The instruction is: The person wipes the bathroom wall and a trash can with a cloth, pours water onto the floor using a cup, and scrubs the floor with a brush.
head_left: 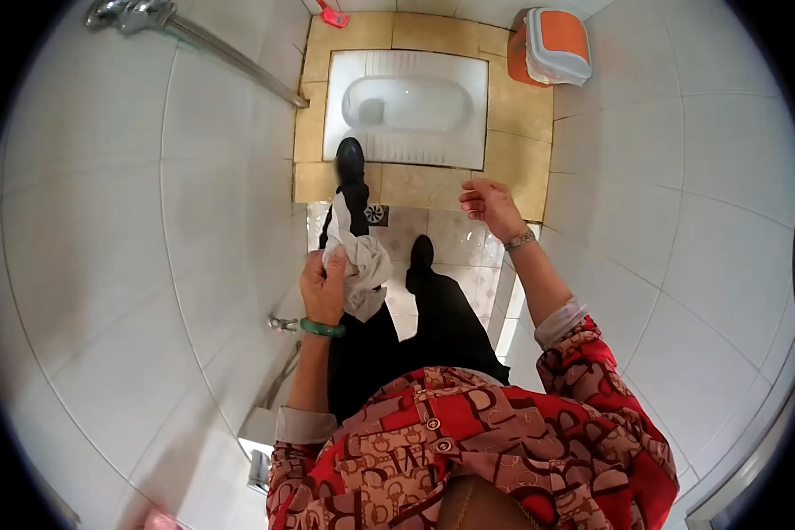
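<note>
A crumpled white cloth hangs from my left hand, whose fingers are closed on it above my left leg. My right hand is held out to the right over the edge of the tiled step, its fingers loosely curled and apart, with nothing in it. Ahead lies a white squat toilet set in yellow tiles. One black shoe rests on the step by the toilet's near left corner; the other shoe is on the lower floor.
An orange and white bin stands at the back right. A metal pipe runs along the left wall, with a small tap lower down. A floor drain sits below the step. A red object lies at the back left.
</note>
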`<state>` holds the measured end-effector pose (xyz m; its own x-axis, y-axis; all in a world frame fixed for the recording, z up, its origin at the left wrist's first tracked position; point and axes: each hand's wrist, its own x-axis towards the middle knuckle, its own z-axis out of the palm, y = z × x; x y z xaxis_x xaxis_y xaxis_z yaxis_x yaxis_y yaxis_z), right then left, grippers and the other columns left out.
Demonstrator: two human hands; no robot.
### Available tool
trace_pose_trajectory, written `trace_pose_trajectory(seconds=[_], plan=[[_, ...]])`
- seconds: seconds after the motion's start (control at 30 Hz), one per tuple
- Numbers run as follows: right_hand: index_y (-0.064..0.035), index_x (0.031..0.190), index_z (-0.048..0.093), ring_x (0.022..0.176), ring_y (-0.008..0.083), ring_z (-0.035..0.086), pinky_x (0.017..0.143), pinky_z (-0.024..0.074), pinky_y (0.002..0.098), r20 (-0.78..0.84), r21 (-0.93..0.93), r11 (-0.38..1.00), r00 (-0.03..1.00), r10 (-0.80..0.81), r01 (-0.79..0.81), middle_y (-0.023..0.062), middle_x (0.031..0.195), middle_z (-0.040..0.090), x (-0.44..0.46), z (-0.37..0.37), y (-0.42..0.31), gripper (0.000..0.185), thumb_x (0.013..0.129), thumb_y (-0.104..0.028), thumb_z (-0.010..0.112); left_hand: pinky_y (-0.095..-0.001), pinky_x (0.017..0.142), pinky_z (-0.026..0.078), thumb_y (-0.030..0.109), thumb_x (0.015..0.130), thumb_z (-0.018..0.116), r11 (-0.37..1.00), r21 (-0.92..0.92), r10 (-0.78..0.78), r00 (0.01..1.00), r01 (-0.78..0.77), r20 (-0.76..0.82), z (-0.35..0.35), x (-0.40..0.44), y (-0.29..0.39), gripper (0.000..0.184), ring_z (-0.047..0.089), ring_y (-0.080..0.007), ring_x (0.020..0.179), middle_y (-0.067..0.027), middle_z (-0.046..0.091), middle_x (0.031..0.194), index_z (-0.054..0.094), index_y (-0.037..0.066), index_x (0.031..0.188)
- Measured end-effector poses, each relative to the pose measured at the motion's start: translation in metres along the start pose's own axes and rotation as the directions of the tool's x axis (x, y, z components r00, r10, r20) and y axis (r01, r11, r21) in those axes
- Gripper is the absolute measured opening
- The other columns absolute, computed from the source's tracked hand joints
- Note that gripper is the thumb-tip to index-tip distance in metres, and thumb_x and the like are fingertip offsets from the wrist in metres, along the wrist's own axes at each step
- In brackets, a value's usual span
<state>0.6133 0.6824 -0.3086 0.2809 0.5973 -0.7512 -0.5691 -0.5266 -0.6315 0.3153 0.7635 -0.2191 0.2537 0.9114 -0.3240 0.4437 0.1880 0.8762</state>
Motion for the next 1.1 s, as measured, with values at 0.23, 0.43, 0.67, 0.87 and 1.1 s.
trace_pose_trajectory(seconds=[0.23, 0.43, 0.67, 0.87, 1.1], plan=[[-0.0017, 0.096, 0.052, 0.063, 0.0135, 0.056, 0.056, 0.0449, 0.0265, -0.047, 0.347, 0.937, 0.997, 0.068, -0.048, 0.0082, 0.077, 0.06, 0.126, -0.001, -0.054, 0.032, 0.089, -0.031, 0.042, -0.036, 0.057, 0.044, 0.022, 0.074, 0.058, 0.856, 0.344, 0.256, 0.894, -0.386, 0.368, 0.018, 0.09, 0.001, 0.021, 0.056, -0.0306, 0.067, -0.0126, 0.056, 0.078, 0.06, 0.002, 0.081], [-0.0034, 0.098, 0.051, 0.065, 0.0148, 0.056, 0.056, 0.045, 0.0279, 0.068, 0.369, 0.929, 0.997, -0.044, 0.016, 0.0088, 0.076, 0.059, 0.28, 0.095, -0.166, 0.035, 0.089, -0.035, 0.04, -0.0352, 0.058, 0.044, 0.021, 0.072, 0.06, 0.829, 0.329, 0.296, 0.855, -0.452, 0.426, 0.012, 0.164, 0.008, 0.02, 0.056, -0.0305, 0.067, -0.0129, 0.057, 0.078, 0.061, 0.002, 0.078], [-0.0072, 0.112, 0.047, 0.073, 0.0167, 0.055, 0.063, 0.0451, 0.0308, 0.253, 0.269, 0.954, 0.947, -0.2, 0.13, 0.0107, 0.087, 0.058, 0.399, 0.262, -0.29, 0.041, 0.088, -0.04, 0.04, -0.0327, 0.056, 0.045, 0.017, 0.07, 0.061, 0.864, 0.295, 0.279, 0.875, -0.409, 0.396, 0.013, 0.218, 0.006, 0.018, 0.056, -0.0274, 0.064, -0.0133, 0.057, 0.075, 0.06, 0.0, 0.075], [-0.004, 0.118, 0.041, 0.079, 0.0231, 0.057, 0.065, 0.0464, 0.0348, 0.208, 0.404, 0.905, 0.95, -0.232, 0.133, 0.0184, 0.093, 0.056, 0.431, 0.352, -0.355, 0.044, 0.087, -0.035, 0.041, -0.0307, 0.057, 0.045, 0.016, 0.069, 0.06, 0.964, 0.253, -0.005, 0.947, -0.081, 0.322, -0.001, 0.244, 0.022, 0.019, 0.057, -0.0262, 0.063, -0.0131, 0.057, 0.074, 0.058, -0.002, 0.076], [-0.0023, 0.111, 0.039, 0.07, 0.0231, 0.059, 0.063, 0.0478, 0.0356, 0.376, 0.39, 0.92, 0.904, -0.204, 0.045, 0.0183, 0.085, 0.058, 0.484, 0.383, -0.373, 0.037, 0.087, -0.031, 0.038, -0.0314, 0.056, 0.045, 0.017, 0.068, 0.061, 0.959, 0.219, 0.115, 0.952, -0.181, 0.283, -0.01, 0.269, 0.014, 0.022, 0.057, -0.0268, 0.062, -0.0137, 0.057, 0.074, 0.058, -0.002, 0.078]])
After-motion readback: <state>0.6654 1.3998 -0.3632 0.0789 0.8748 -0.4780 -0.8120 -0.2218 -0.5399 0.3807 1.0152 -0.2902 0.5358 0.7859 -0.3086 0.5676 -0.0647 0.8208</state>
